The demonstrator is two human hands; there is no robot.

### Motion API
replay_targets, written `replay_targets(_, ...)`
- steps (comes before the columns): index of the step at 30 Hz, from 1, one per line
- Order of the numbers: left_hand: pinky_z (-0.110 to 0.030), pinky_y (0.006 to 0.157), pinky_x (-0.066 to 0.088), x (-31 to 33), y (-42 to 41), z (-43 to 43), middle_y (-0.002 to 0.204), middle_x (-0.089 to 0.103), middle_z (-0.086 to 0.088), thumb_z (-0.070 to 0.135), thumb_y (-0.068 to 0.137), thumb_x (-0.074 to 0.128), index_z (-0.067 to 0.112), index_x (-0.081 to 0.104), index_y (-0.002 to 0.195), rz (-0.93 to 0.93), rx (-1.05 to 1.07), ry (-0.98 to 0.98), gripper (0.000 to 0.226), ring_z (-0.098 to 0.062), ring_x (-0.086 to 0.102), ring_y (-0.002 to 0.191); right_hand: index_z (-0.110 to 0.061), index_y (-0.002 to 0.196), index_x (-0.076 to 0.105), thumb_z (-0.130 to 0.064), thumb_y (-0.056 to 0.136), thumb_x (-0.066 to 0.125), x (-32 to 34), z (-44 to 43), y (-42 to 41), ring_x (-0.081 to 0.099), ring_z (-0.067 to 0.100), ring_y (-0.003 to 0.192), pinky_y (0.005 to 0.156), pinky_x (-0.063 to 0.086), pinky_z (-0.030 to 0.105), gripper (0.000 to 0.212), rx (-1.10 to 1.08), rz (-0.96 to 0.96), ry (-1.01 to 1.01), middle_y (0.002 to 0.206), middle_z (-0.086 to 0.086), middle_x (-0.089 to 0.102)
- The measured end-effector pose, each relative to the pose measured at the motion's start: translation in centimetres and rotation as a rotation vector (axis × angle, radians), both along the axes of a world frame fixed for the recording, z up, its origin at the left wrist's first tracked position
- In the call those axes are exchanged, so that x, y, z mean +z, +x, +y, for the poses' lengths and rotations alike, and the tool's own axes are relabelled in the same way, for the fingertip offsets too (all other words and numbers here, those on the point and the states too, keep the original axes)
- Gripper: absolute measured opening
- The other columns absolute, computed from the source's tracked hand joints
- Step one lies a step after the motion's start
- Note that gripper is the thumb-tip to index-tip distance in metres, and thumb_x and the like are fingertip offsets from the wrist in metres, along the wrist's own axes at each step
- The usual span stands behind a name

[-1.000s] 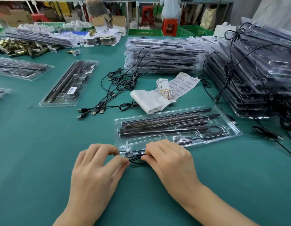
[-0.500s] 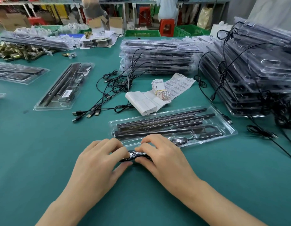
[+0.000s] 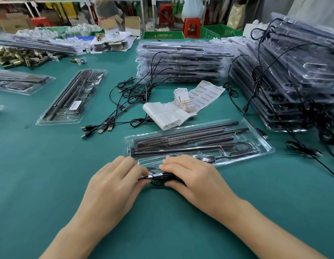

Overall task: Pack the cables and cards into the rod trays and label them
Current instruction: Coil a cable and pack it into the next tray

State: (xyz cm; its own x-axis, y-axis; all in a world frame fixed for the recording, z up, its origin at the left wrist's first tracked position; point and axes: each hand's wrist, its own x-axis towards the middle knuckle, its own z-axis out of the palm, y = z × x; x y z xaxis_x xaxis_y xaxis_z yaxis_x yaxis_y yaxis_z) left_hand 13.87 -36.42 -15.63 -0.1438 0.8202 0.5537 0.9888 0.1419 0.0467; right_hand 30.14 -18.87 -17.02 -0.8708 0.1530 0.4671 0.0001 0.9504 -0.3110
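The bundled cable [image 3: 158, 177] sits at the near edge of the tray [image 3: 265, 148]. The left hand [image 3: 113, 186] and right hand [image 3: 198, 178] each pinch one end in their grip, fingers curled over and thumbs on the near side. Bare bench [image 3: 41, 184] lies left and nearer. Loose cables [image 3: 125, 101], labels [image 3: 162, 114] and a stack [image 3: 293, 81] crowd the far and right sides.

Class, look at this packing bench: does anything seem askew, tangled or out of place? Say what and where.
Yes. The right-hand stack of trays sits askew, layers stepping outward, with loose cables draped over it. A cable tangle lies mid-table. One brass part sits apart from its pile.
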Motion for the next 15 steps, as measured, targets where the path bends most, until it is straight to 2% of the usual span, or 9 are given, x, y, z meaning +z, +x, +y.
replay_targets(3,-0.029,0.064,0.041,-0.34,0.06,0.11,0.081,0.052,0.002,0.02,0.09,0.068,0.013,0.068,0.087,0.023,0.003,0.009,0.007,-0.021,0.048,0.071,-0.01,0.12,0.072,-0.018,0.09,0.078,-0.23,-0.08,-0.13,0.066,0.016,0.116,0.089,0.058,0.032,0.032,0.007,0.045,0.062,0.122,0.0,0.071)
replay_targets(7,-0.038,0.061,0.045,-0.63,0.1,0.33,0.082,0.051,0.0,0.021,0.091,0.067,0.012,0.068,0.088,0.071,0.011,0.022,0.009,-0.026,0.05,0.07,-0.009,0.116,0.073,-0.015,0.092,0.075,-0.37,-0.35,-0.28,0.068,0.019,0.111,0.084,0.06,0.035,0.024,-0.013,0.074,0.097,0.116,0.002,0.072)
replay_targets(11,-0.038,0.071,0.046,-0.61,-0.21,0.28,0.092,0.056,0.003,0.036,0.09,0.068,0.018,0.069,0.095,-0.003,-0.04,0.005,0.019,-0.023,0.057,0.078,-0.008,0.099,0.069,-0.013,0.097,0.068,-0.29,-0.44,-0.25,0.069,0.024,0.1,0.075,0.059,0.038,0.006,-0.011,0.093,0.066,0.105,0.003,0.07)
replay_targets(13,-0.038,0.076,0.048,-0.45,-0.27,0.49,0.095,0.06,0.004,0.046,0.088,0.071,0.02,0.07,0.1,-0.018,-0.058,-0.028,0.028,-0.021,0.059,0.082,-0.007,0.093,0.066,-0.013,0.099,0.063,-0.33,-0.42,-0.27,0.068,0.023,0.099,0.075,0.059,0.038,0.009,-0.009,0.108,0.058,0.102,0.003,0.07)
replay_targets(15,-0.036,0.072,0.048,-0.2,-0.18,0.86,0.091,0.061,0.004,0.041,0.091,0.07,0.02,0.072,0.097,-0.004,-0.071,-0.022,0.022,-0.021,0.059,0.078,-0.006,0.09,0.065,-0.014,0.098,0.064,-0.4,-0.34,-0.3,0.068,0.021,0.103,0.078,0.059,0.036,0.011,-0.01,0.129,0.043,0.102,0.004,0.07)
